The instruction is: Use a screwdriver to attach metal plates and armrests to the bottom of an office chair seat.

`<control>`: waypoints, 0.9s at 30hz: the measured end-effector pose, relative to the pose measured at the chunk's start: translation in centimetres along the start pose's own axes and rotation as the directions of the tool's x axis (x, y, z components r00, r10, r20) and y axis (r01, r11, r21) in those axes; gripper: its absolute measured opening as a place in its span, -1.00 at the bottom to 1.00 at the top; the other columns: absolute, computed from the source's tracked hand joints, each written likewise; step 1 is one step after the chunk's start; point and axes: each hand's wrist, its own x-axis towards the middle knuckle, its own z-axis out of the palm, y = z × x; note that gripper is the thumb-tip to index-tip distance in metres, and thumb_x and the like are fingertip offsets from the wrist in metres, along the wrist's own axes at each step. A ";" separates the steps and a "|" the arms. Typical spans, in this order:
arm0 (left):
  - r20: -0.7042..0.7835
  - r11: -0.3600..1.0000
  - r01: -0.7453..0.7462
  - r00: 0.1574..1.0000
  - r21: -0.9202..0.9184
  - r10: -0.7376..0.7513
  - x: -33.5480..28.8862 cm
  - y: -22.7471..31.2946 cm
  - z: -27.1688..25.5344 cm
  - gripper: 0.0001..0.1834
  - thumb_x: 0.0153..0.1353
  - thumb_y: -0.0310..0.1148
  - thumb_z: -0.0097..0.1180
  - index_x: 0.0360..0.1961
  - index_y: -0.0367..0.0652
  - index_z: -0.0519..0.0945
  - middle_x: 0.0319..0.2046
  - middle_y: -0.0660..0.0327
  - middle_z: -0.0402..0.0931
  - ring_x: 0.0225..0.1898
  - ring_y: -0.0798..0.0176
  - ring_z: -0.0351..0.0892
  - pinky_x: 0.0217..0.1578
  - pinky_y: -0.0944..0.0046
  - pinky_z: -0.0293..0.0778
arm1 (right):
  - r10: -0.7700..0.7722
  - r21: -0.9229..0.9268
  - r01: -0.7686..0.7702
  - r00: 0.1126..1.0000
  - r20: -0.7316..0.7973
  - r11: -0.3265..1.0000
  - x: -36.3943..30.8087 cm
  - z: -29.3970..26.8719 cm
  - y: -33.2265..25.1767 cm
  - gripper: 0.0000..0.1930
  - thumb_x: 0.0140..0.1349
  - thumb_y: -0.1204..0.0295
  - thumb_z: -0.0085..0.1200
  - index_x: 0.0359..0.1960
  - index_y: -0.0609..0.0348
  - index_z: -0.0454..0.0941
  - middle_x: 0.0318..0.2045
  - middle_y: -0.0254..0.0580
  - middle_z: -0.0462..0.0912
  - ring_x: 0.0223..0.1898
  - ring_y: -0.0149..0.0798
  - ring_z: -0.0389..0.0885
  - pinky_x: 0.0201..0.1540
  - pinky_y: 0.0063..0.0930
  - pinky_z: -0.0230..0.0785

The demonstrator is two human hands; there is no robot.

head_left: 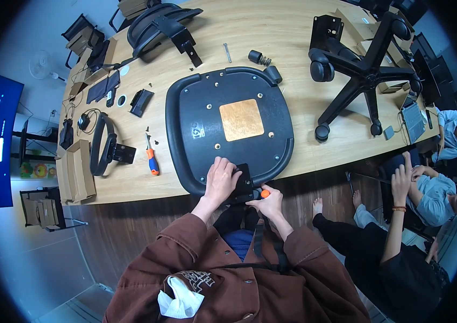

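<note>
A black chair seat [188, 110] lies underside up at the table's near edge, with a bare wood square [243, 119] in its middle and several metal-lined holes. On its near rim sits a black metal bracket [245, 176], partly overhanging the edge. My left hand [220, 182] bends over the bracket's left side, fingers closed at it; a small dark piece shows by the thumb. My right hand [269, 205] is closed at the bracket's right end, round a tool with an orange rounded end [265, 194]. Its lower part is hidden.
Left lie an orange-and-blue screwdriver [152, 161], an armrest with bracket [109, 146], a black metal part [141, 103] and a cardboard box [76, 173]. Behind are a backrest frame [158, 27], a bolt [227, 53] and a spring knob [259, 57]. A wheeled chair base [365, 75] stands right; people sit nearby.
</note>
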 end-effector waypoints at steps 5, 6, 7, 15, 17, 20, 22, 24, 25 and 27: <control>-0.018 0.987 -0.157 0.987 0.020 0.157 0.6 0.2 -0.5 -0.78 0.00 -0.49 0.34 -0.28 -0.22 0.62 -0.28 0.16 0.50 -0.14 0.04 0.46 -0.14 0.11 0.42 | -0.018 -0.017 0.017 0.999 -0.035 1.000 0.0 0.3 0.7 -0.30 -0.37 0.32 0.63 -0.07 0.32 0.67 -0.27 -0.06 0.77 -0.26 -0.26 0.74 -0.09 -0.39 0.54; -0.035 0.983 -0.183 0.982 0.023 0.183 0.7 0.6 -0.8 -0.81 0.00 -0.48 0.34 -0.32 -0.21 0.62 -0.31 0.17 0.51 -0.15 0.05 0.46 -0.13 0.12 0.40 | -0.014 0.001 0.014 1.000 -0.026 1.000 -0.1 0.2 0.7 -0.31 -0.37 0.32 0.63 -0.08 0.31 0.67 -0.28 -0.07 0.77 -0.27 -0.26 0.74 -0.10 -0.39 0.54; -0.037 0.983 -0.181 0.983 0.024 0.182 0.7 0.8 -0.8 -0.81 0.00 -0.48 0.34 -0.32 -0.21 0.62 -0.31 0.17 0.51 -0.15 0.05 0.46 -0.13 0.12 0.40 | -0.014 0.019 0.015 1.000 -0.013 1.000 -0.1 0.1 0.3 -0.32 -0.37 0.33 0.63 -0.09 0.30 0.67 -0.29 -0.08 0.77 -0.28 -0.26 0.74 -0.11 -0.40 0.54; -0.009 0.993 -0.109 0.994 0.053 0.110 -0.1 -0.8 0.5 -0.75 0.00 -0.44 0.35 -0.27 -0.19 0.60 -0.30 0.17 0.48 -0.13 0.07 0.43 -0.17 0.09 0.35 | 0.038 -0.013 -0.038 0.999 0.010 0.999 0.2 0.4 0.9 -0.26 -0.37 0.33 0.63 -0.01 0.26 0.67 -0.18 -0.05 0.76 -0.18 -0.25 0.74 0.02 -0.40 0.52; -0.030 0.991 -0.127 0.991 0.050 0.129 0.4 0.2 -0.3 -0.79 0.00 -0.43 0.35 -0.32 -0.18 0.60 -0.31 0.18 0.48 -0.14 0.07 0.43 -0.17 0.09 0.34 | 0.028 -0.011 -0.028 0.999 -0.015 1.000 0.2 0.4 1.1 -0.26 -0.37 0.33 0.63 0.00 0.28 0.66 -0.17 -0.04 0.76 -0.17 -0.25 0.74 0.02 -0.39 0.53; -0.064 0.996 -0.079 0.995 0.035 0.082 0.5 1.2 -0.6 -0.82 -0.01 -0.46 0.34 -0.35 -0.17 0.61 -0.32 0.20 0.48 -0.14 0.07 0.43 -0.16 0.10 0.34 | 0.035 0.006 -0.035 0.999 0.016 0.999 0.2 0.4 1.1 -0.24 -0.37 0.32 0.64 0.00 0.30 0.65 -0.17 -0.02 0.76 -0.16 -0.23 0.74 0.03 -0.38 0.53; -0.074 1.000 -0.014 0.997 0.020 0.015 0.3 0.9 -0.4 -0.82 -0.01 -0.49 0.32 -0.34 -0.17 0.62 -0.30 0.21 0.49 -0.13 0.08 0.43 -0.15 0.10 0.33 | 0.038 -0.021 -0.038 0.999 0.003 0.999 0.2 0.4 0.9 -0.26 -0.37 0.32 0.64 -0.01 0.29 0.66 -0.19 -0.02 0.76 -0.17 -0.22 0.74 0.02 -0.38 0.53; 0.012 0.995 -0.011 1.000 0.100 0.010 -0.1 -0.2 0.3 -0.75 -0.02 -0.47 0.32 -0.26 -0.17 0.62 -0.26 0.20 0.48 -0.10 0.08 0.43 -0.13 0.11 0.32 | 0.030 -0.014 -0.030 0.999 0.016 0.999 0.2 0.4 0.5 -0.26 -0.37 0.34 0.63 -0.01 0.30 0.66 -0.18 -0.07 0.76 -0.18 -0.29 0.72 0.01 -0.41 0.53; 0.014 0.995 -0.013 1.000 0.098 0.012 0.1 -0.2 0.2 -0.75 -0.02 -0.47 0.32 -0.26 -0.17 0.62 -0.26 0.20 0.48 -0.10 0.08 0.43 -0.13 0.11 0.32 | 0.027 -0.008 -0.027 0.999 0.023 1.000 0.2 0.3 0.5 -0.26 -0.37 0.36 0.63 0.00 0.31 0.66 -0.18 -0.11 0.77 -0.19 -0.36 0.71 0.00 -0.44 0.52; -0.038 0.967 -0.226 0.972 0.114 0.232 0.5 -0.1 0.1 -0.76 -0.01 -0.42 0.35 -0.29 -0.17 0.60 -0.28 0.20 0.48 -0.12 0.08 0.42 -0.12 0.11 0.31 | 0.027 0.004 -0.027 1.000 0.011 1.000 0.2 0.4 0.9 -0.27 -0.37 0.34 0.63 -0.03 0.29 0.67 -0.20 -0.08 0.77 -0.20 -0.28 0.73 0.00 -0.40 0.53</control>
